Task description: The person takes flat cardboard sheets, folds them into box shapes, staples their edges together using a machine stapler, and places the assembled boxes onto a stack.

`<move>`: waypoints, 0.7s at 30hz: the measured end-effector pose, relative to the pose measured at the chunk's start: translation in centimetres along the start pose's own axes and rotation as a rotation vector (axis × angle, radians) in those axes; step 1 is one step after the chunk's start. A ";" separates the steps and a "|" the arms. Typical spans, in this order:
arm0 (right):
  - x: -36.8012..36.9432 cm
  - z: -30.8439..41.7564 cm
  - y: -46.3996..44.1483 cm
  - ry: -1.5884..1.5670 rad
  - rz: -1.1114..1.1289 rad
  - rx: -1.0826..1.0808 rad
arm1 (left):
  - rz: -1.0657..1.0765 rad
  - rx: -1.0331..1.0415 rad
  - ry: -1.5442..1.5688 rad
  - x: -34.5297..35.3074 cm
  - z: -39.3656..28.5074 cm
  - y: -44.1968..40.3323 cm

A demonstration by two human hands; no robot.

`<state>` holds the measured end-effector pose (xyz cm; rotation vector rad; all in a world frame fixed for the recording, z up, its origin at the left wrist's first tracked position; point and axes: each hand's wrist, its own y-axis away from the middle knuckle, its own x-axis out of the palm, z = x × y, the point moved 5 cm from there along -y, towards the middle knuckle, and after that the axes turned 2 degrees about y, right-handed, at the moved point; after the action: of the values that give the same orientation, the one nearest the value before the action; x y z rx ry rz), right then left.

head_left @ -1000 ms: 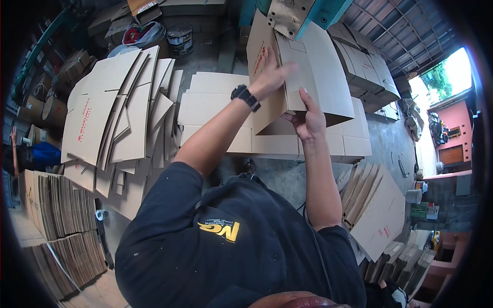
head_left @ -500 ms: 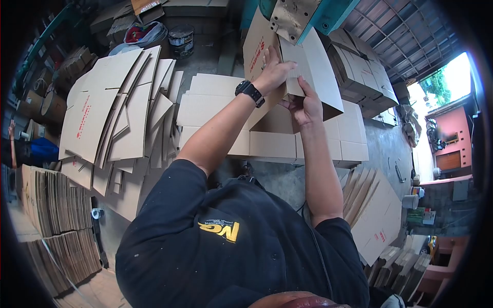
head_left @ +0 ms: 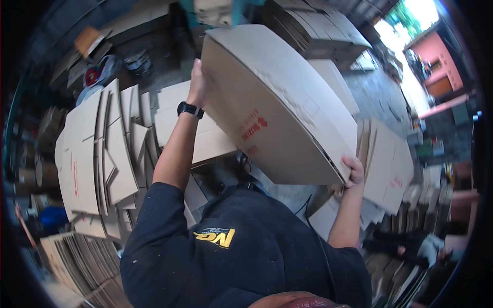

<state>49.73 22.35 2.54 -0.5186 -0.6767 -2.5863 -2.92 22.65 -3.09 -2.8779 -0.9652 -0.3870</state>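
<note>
A large brown cardboard box (head_left: 257, 110) with red print on its side is held up at a tilt between my two hands. My left hand (head_left: 197, 86), below a black wristwatch (head_left: 190, 110), presses along the box's far left edge; some of its fingers are hidden. At the opposite, near right corner, my right hand (head_left: 353, 172) is closed on the box's edge. Close beyond the box's far end is the blurred metal head of a teal machine (head_left: 213, 11). Under and behind the box lie flat cardboard sheets (head_left: 205, 138).
Leaning cardboard sheets (head_left: 79, 154) stand at the left, above a tied stack of flattened cartons (head_left: 84, 267). More sheets (head_left: 387, 169) lean at the right. Bundled cartons (head_left: 328, 28) sit at the back. A person's hand (head_left: 400, 250) shows at lower right.
The box has come away from the machine head, turned, and moved nearer to me. My hands have spread from close together to opposite ends of it. The view has shifted.
</note>
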 end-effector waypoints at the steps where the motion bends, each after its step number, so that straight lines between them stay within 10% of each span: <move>1: -2.3 -0.5 2.2 0.009 -0.034 -0.016 | 0.216 -0.123 0.238 2.1 1.4 1.7; 7: -15.1 -7.3 19.0 0.072 -0.470 0.053 | 0.094 -0.442 0.721 13.4 6.8 12.2; 12: -9.0 -12.4 26.5 -0.467 -0.456 -0.139 | 0.300 -0.308 0.882 27.9 -1.5 14.0; 16: -10.2 -17.0 27.4 -0.675 -0.483 -0.260 | 0.979 -0.117 1.030 37.4 -11.4 15.4; 21: -11.8 -11.1 27.2 -0.435 -0.895 -0.677 | 0.982 -0.213 0.904 42.4 -13.9 15.5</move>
<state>69.97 -1.66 -1.54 -1.2405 -0.1032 -3.6028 36.10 32.84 21.57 -2.4071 0.6131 -1.4662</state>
